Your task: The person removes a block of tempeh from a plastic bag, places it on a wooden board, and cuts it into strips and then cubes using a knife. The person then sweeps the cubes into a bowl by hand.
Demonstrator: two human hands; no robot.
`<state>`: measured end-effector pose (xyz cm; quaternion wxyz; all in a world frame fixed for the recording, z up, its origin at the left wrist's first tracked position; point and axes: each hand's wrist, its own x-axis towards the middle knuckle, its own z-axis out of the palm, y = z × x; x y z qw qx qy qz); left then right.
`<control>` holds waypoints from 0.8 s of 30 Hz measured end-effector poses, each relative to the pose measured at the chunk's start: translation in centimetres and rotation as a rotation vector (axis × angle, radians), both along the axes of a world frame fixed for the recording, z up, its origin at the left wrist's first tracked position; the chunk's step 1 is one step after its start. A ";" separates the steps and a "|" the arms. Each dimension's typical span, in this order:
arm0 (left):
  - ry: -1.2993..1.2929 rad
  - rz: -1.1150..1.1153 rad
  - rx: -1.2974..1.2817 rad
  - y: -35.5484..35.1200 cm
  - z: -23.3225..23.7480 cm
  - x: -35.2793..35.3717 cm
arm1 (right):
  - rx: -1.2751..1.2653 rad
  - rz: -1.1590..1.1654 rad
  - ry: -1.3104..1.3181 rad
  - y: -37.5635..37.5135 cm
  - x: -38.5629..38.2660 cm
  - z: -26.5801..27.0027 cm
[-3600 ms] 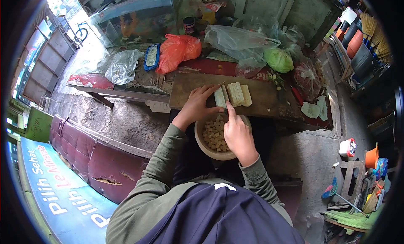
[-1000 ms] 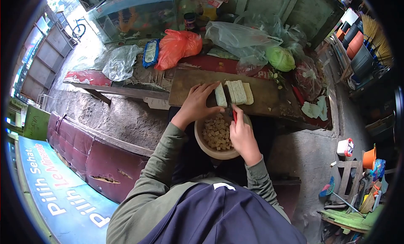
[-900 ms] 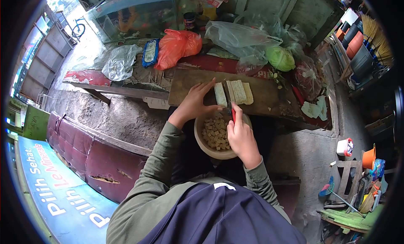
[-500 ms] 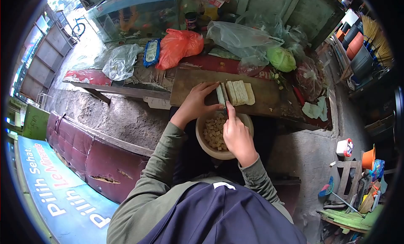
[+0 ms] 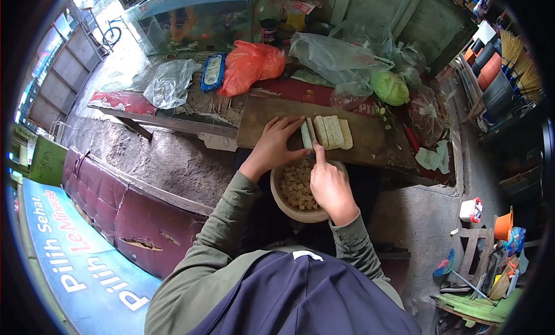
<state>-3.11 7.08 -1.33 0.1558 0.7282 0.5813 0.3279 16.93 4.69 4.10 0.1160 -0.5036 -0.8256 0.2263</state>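
Note:
Several pale tempeh slices point(image 5: 330, 132) stand side by side on a wooden cutting board point(image 5: 260, 118). At their left, my left hand point(image 5: 273, 145) spans a narrow tempeh piece point(image 5: 306, 136), thumb at its near end and fingertips at its far end. My right hand point(image 5: 332, 187) is closed round a knife, with the index finger stretched along it. The knife's thin blade point(image 5: 311, 132) lies beside the held piece; the handle is hidden in my palm. Below the board's near edge, a cream bowl point(image 5: 278, 197) holds many small tempeh cubes point(image 5: 299, 187), partly covered by my right hand.
Behind the board lie a red plastic bag point(image 5: 252, 68), a blue-edged packet point(image 5: 213, 72), clear plastic bags point(image 5: 335, 54) and a green cabbage point(image 5: 389, 87). A red-handled tool point(image 5: 411, 138) lies at the right. A torn maroon seat point(image 5: 144, 219) stands at the left.
The view has shifted slightly. My left hand still steadies the narrow tempeh piece, and my right hand with the knife has moved only a little.

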 end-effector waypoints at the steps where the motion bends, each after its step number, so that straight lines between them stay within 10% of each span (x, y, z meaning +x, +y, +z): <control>1: -0.003 0.007 -0.012 0.0 0.1 0.0 | -0.008 0.004 0.021 0.2 0.0 0.3; 24: 0.022 0.024 0.024 0.0 -0.2 0.1 | -0.008 0.098 -0.097 0.9 0.6 2.7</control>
